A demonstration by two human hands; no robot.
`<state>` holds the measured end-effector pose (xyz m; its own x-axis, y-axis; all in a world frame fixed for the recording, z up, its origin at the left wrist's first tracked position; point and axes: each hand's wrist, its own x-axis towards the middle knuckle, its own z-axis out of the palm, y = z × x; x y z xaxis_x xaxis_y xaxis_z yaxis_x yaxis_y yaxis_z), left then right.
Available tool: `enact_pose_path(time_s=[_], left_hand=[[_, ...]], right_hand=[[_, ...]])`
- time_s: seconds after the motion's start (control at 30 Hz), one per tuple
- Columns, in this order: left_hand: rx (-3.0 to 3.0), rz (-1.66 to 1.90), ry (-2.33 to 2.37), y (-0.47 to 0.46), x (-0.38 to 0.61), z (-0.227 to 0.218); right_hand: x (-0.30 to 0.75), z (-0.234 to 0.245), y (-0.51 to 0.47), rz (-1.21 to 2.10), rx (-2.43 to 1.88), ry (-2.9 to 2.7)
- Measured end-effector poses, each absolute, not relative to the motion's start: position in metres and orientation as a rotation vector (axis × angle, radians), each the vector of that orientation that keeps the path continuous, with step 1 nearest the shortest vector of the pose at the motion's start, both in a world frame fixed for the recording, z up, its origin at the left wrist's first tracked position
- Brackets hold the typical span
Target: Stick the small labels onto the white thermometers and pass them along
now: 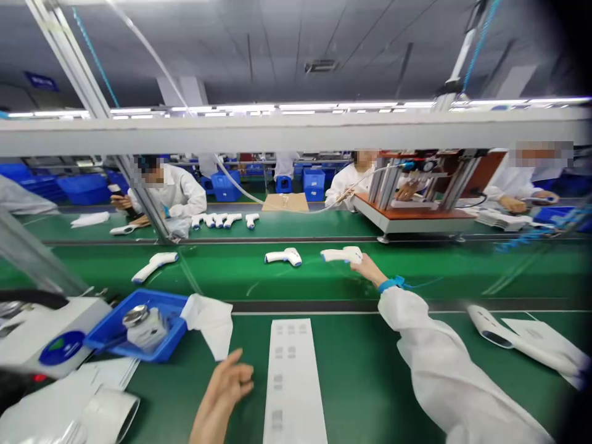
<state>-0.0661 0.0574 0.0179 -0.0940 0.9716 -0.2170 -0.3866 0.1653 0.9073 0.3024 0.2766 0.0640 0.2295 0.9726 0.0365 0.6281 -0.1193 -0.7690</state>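
Note:
My right hand [368, 269], a blue wrist strap behind it, reaches over the green conveyor belt and has its fingers closed on a white infrared thermometer [341, 254]. To its left, a second white thermometer [283, 256] lies on the belt, with another thermometer [155, 267] farther left. My left hand [226, 388] hovers over the near green bench, fingers loosely bent and apart, with nothing seen in them. Beside it lies a white label sheet [293, 382] bearing several small grey labels. At the right, one more thermometer [513, 336] rests near a white paper [548, 340].
A blue tray [171, 302] holds a bottle with a metal top; a white cloth [210, 320] touches its edge. A white machine [55, 327] stands left. Across the belt, co-workers in white sit by several thermometers [217, 220] and a press fixture [411, 213]. A metal beam [296, 137] spans overhead.

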Motion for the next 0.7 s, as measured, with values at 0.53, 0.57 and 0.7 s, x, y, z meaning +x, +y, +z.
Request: enact_pose_path(time_s=[0.53, 0.57, 0.7], left_hand=[[0.674, 0.984, 1.156, 0.013, 0.005, 0.018], [0.706, 1.000, 1.152, 0.015, 0.006, 0.015], [0.784, 1.033, 1.117, 0.025, 0.008, 0.007]], right_hand=[[0.169, -0.004, 0.116, 0.841, -1.389, -1.934], [0.166, -0.012, 0.119, 0.791, -1.422, -1.906], [0.157, -0.027, 0.126, 0.718, -1.449, -1.856]])
